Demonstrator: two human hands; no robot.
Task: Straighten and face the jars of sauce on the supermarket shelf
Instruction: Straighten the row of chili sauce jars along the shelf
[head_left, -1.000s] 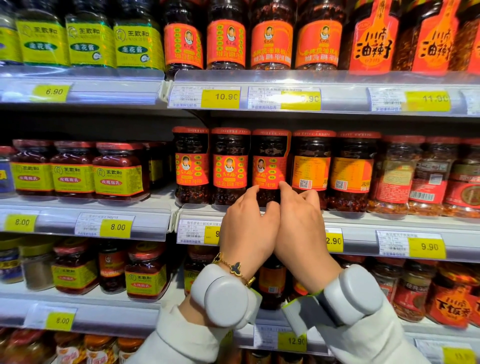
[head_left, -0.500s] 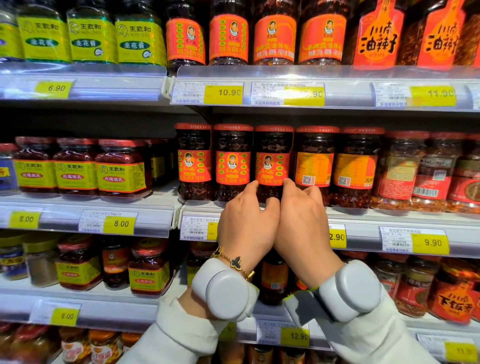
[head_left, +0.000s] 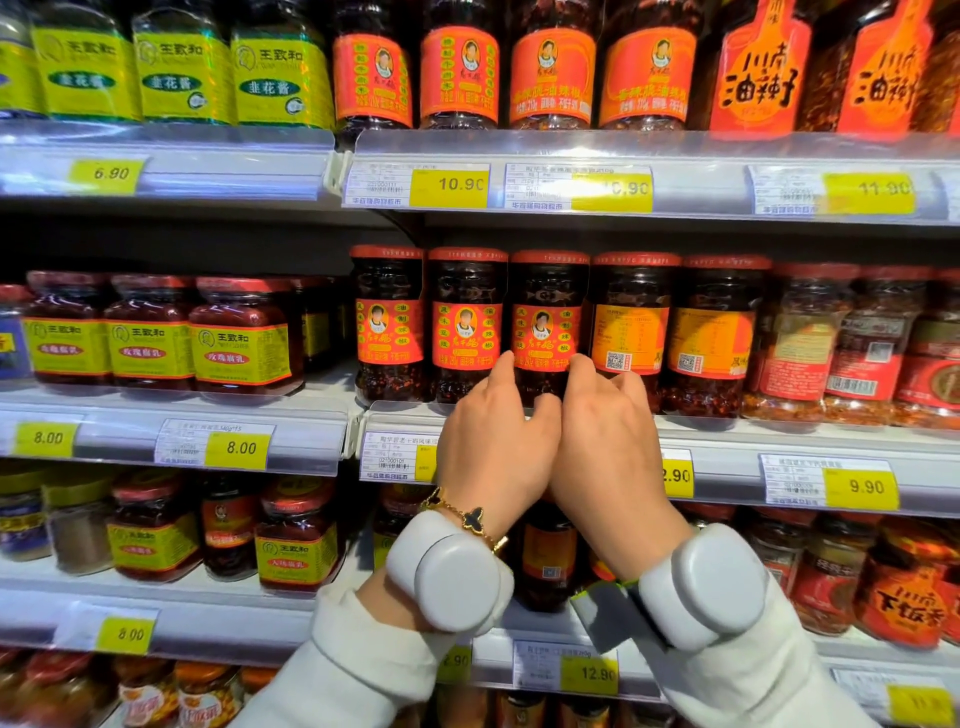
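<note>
The third jar, just left of the two jars showing back labels, now faces front after turning, both hands holding its base with curled fingers, so those two come next.

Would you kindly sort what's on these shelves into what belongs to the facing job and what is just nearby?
In the job:
- chili sauce jar, held by left hand and right hand
- back-facing jars

Just nearby:
- yellow-labelled bean curd jars
- price tags
- green-labelled jars
</note>
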